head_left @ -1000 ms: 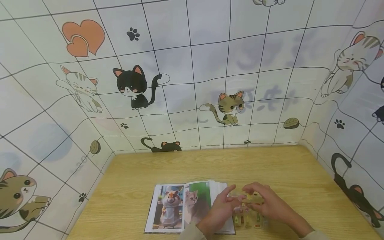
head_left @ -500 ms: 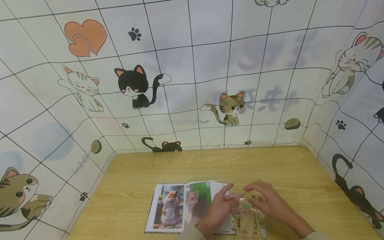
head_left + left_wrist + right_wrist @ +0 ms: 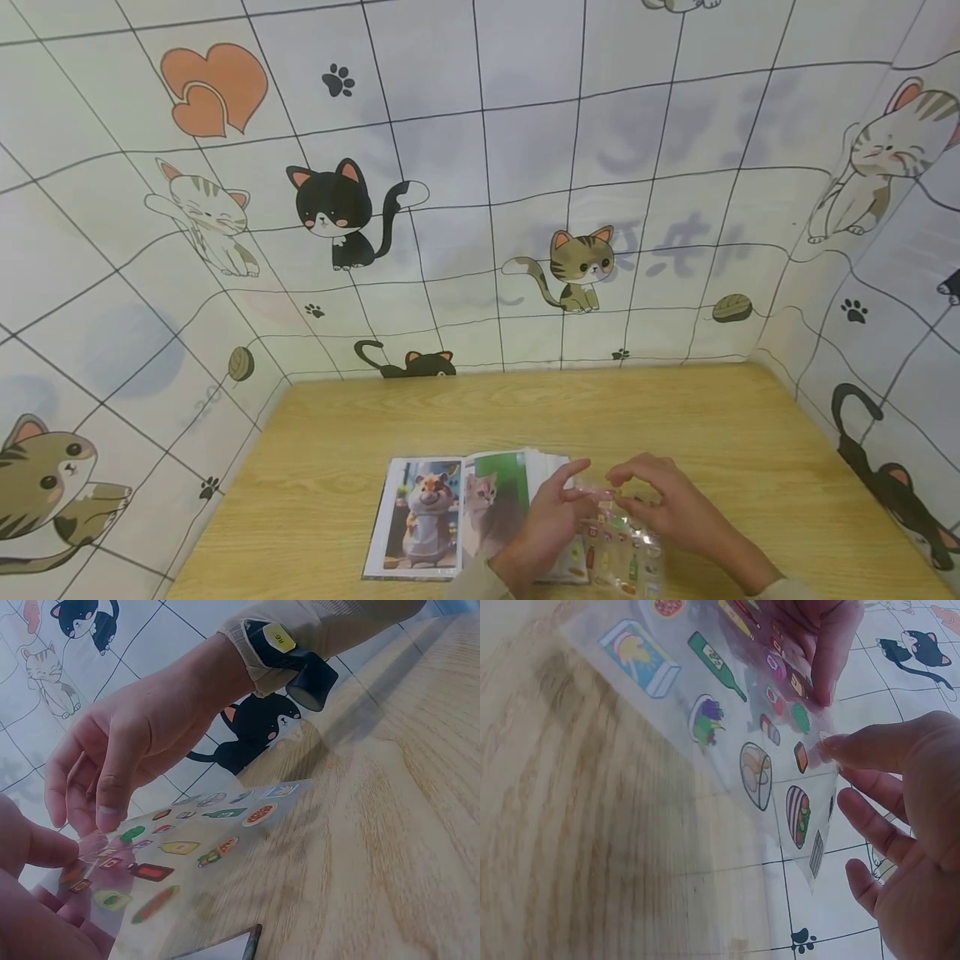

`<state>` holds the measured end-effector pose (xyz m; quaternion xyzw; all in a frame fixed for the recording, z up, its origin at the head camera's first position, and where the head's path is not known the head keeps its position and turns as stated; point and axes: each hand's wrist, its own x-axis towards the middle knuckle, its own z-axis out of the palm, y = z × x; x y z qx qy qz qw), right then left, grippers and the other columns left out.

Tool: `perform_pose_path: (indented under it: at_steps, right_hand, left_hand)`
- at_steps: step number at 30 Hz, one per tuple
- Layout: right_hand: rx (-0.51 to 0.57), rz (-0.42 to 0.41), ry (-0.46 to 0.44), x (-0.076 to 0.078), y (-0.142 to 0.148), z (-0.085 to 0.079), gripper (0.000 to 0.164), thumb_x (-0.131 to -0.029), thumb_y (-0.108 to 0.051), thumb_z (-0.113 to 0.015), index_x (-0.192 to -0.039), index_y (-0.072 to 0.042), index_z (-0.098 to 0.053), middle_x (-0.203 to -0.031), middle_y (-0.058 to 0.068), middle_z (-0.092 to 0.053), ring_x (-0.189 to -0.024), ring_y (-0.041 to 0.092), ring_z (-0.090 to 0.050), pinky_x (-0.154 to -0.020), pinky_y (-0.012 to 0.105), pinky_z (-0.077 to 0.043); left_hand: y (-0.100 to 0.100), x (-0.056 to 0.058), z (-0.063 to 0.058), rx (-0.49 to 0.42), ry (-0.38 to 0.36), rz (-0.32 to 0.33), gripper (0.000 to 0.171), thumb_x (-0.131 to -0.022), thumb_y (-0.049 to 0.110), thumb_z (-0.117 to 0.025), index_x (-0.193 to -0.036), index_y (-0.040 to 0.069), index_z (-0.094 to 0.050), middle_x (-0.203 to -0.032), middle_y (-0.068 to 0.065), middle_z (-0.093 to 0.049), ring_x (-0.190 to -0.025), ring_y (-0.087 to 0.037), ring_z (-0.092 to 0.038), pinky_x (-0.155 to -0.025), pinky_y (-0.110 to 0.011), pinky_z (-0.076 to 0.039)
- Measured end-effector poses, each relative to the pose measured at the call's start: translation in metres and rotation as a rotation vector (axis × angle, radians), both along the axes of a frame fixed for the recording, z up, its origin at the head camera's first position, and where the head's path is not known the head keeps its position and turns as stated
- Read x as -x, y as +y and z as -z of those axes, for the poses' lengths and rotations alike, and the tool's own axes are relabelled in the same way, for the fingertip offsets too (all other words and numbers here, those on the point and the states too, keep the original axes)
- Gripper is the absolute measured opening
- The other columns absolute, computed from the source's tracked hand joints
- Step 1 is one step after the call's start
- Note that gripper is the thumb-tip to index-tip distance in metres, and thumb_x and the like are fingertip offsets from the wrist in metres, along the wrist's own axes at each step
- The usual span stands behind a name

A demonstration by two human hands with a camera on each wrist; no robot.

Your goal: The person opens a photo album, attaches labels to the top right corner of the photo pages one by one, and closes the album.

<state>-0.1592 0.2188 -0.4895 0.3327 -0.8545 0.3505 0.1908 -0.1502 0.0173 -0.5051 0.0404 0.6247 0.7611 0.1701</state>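
Note:
A clear sticker sheet (image 3: 633, 558) printed with small food and bottle pictures hangs tilted between my two hands. My left hand (image 3: 546, 518) grips its left side, with the thumb (image 3: 52, 847) on the front and fingers seen through the film behind. With thumb and index finger, my right hand (image 3: 678, 507) pinches at the sheet's upper edge. A tiny yellowish bit shows at those fingertips in the head view; whether it is a sticker I cannot tell. In the right wrist view, green bottle (image 3: 717, 664) and burger-like stickers are visible on the film.
An open photo album (image 3: 375, 550) lies left of the sheet, showing a hamster picture (image 3: 427, 521) and a cat picture (image 3: 487, 512). My left forearm crosses its right page. Cat-printed curtain walls (image 3: 450, 250) enclose the wooden table (image 3: 510, 408) at the back and sides.
The sticker sheet has swung and tilted, its lower part shifting about below the hands. Both hands stay nearly in place, with the right fingertips moving slightly at the upper edge.

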Motion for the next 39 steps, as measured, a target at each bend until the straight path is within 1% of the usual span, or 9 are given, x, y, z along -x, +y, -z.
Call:
perform_pose_path:
  at_steps: [5, 10, 13, 18, 21, 25, 29, 34, 39]
  right_hand:
    - [0.009, 0.027, 0.004, 0.0, -0.001, 0.002, 0.048, -0.069, -0.003, -0.085, -0.105, -0.03, -0.068, -0.096, -0.019, -0.068, -0.089, 0.002, -0.061, -0.088, 0.019, -0.038]
    - [0.022, 0.061, 0.03, -0.001, -0.001, 0.006, 0.049, -0.068, -0.003, -0.087, -0.103, -0.032, -0.069, -0.098, -0.022, -0.067, -0.092, 0.004, -0.059, -0.087, 0.017, -0.038]
    - [0.03, 0.073, 0.047, -0.001, 0.0, 0.008, 0.049, -0.066, -0.001, -0.087, -0.102, -0.031, -0.07, -0.098, -0.02, -0.069, -0.094, 0.005, -0.057, -0.087, 0.016, -0.039]
    - [0.042, 0.082, 0.08, -0.001, 0.0, 0.01, 0.049, -0.065, 0.001, -0.086, -0.101, -0.029, -0.072, -0.096, -0.016, -0.072, -0.091, 0.004, -0.055, -0.081, 0.016, -0.042]
    - [0.058, 0.064, 0.099, 0.0, 0.001, 0.01, 0.047, -0.064, 0.002, -0.086, -0.1, -0.026, -0.073, -0.095, -0.015, -0.072, -0.089, 0.004, -0.054, -0.079, 0.015, -0.042]
    - [0.074, 0.031, 0.112, 0.001, 0.001, 0.011, 0.044, -0.063, 0.004, -0.086, -0.098, -0.02, -0.073, -0.094, -0.012, -0.072, -0.089, 0.005, -0.054, -0.082, 0.012, -0.038]
    - [0.046, 0.038, 0.078, 0.001, 0.001, 0.01, 0.041, -0.065, 0.002, -0.085, -0.099, -0.018, -0.073, -0.093, -0.013, -0.071, -0.091, 0.005, -0.056, -0.085, 0.014, -0.039]
    - [-0.008, 0.065, 0.006, 0.0, -0.001, 0.006, 0.045, -0.068, 0.001, -0.085, -0.105, -0.021, -0.071, -0.091, -0.022, -0.066, -0.089, 0.002, -0.056, -0.081, 0.024, -0.044]
    - [-0.002, 0.027, -0.004, 0.0, -0.002, 0.003, 0.043, -0.07, 0.0, -0.084, -0.105, -0.022, -0.071, -0.087, -0.02, -0.064, -0.082, 0.003, -0.055, -0.079, 0.025, -0.04]
  left_hand:
    - [-0.002, -0.001, -0.003, -0.011, -0.016, 0.003, 0.058, -0.089, 0.0, -0.058, -0.145, 0.003, -0.042, -0.109, -0.016, -0.073, -0.091, -0.03, -0.072, -0.077, -0.033, -0.057]
    - [-0.003, 0.0, -0.005, -0.024, -0.033, 0.005, 0.061, -0.086, -0.003, -0.057, -0.145, 0.004, -0.043, -0.111, -0.016, -0.073, -0.093, -0.03, -0.072, -0.087, -0.037, -0.055]
    - [-0.003, 0.0, -0.005, -0.047, -0.038, 0.015, 0.063, -0.085, -0.004, -0.055, -0.146, 0.002, -0.04, -0.112, -0.017, -0.072, -0.095, -0.033, -0.072, -0.087, -0.038, -0.056]
    - [-0.002, 0.001, -0.003, -0.092, -0.05, 0.019, 0.062, -0.088, -0.005, -0.053, -0.147, 0.0, -0.037, -0.113, -0.019, -0.071, -0.095, -0.036, -0.072, -0.081, -0.038, -0.059]
    - [-0.002, 0.002, -0.001, -0.106, -0.058, 0.016, 0.061, -0.089, -0.004, -0.054, -0.147, -0.001, -0.036, -0.113, -0.019, -0.071, -0.094, -0.036, -0.072, -0.079, -0.038, -0.059]
    - [-0.003, 0.003, -0.002, -0.097, -0.065, 0.023, 0.061, -0.089, -0.003, -0.054, -0.148, 0.0, -0.036, -0.113, -0.018, -0.071, -0.094, -0.033, -0.072, -0.078, -0.035, -0.059]
    - [-0.003, 0.005, -0.002, -0.052, -0.055, 0.029, 0.061, -0.088, -0.002, -0.055, -0.147, 0.002, -0.04, -0.112, -0.016, -0.072, -0.093, -0.029, -0.072, -0.078, -0.032, -0.058]
    - [-0.003, 0.004, -0.002, -0.016, -0.037, 0.027, 0.059, -0.088, -0.002, -0.056, -0.146, 0.004, -0.042, -0.109, -0.015, -0.073, -0.09, -0.027, -0.073, -0.076, -0.031, -0.057]
    - [-0.003, 0.004, -0.003, -0.011, -0.022, 0.028, 0.059, -0.09, -0.002, -0.056, -0.146, 0.004, -0.041, -0.107, -0.015, -0.073, -0.089, -0.028, -0.073, -0.073, -0.03, -0.058]
